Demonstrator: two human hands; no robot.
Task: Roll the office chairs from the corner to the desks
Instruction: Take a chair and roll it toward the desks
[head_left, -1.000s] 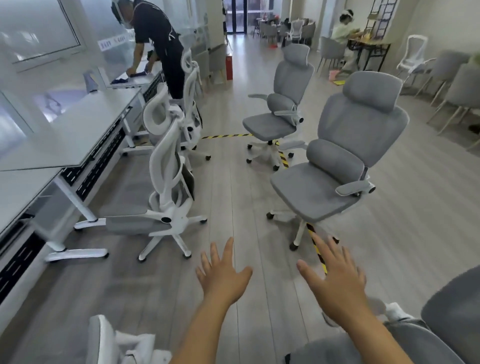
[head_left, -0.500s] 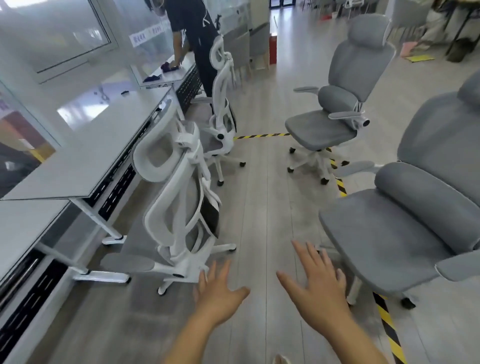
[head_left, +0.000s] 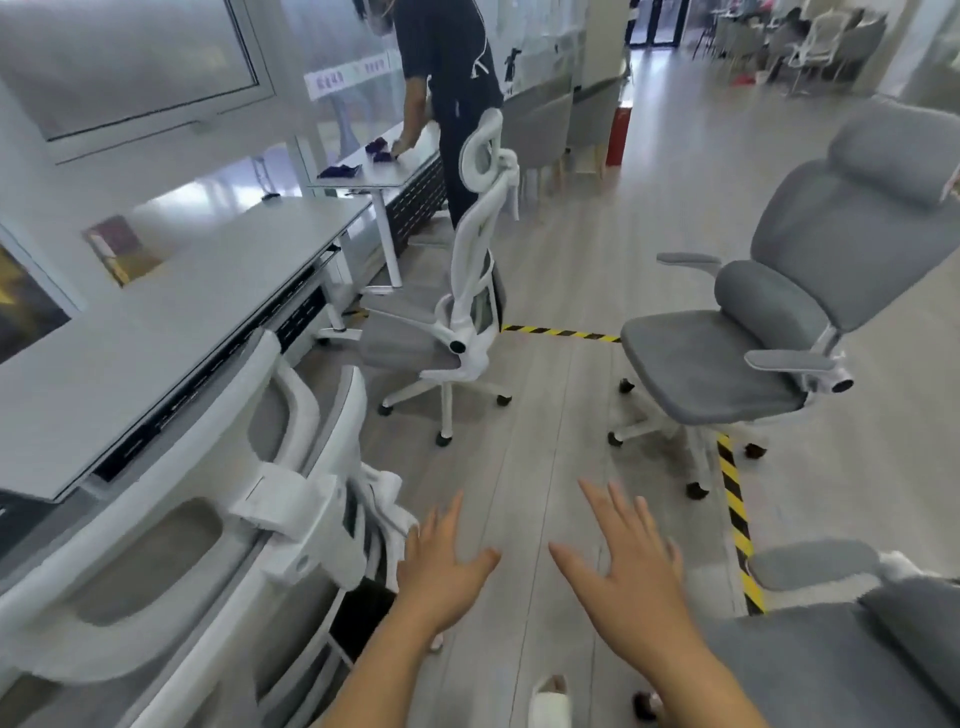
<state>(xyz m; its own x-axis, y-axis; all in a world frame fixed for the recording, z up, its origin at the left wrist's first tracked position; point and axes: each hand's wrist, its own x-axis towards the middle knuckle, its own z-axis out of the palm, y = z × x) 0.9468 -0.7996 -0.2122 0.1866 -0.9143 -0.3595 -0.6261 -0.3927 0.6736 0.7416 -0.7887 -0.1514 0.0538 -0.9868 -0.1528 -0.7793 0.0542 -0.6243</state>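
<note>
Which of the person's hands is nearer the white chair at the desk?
Left. The left hand hangs just beside the white chair; the right hand is farther off, over bare floor.

the grey office chair (head_left: 727, 364) is covered in matt, soft-looking cloth; the white chair (head_left: 467, 291) has a smooth plastic frame with mesh. the floor (head_left: 545, 467) looks like pale wood-grain planks, the counter (head_left: 208, 275) smooth and matt

Grey chair (head_left: 769, 332) upright mid-floor; white chairs (head_left: 467, 312) at desks (head_left: 171, 312).
</note>
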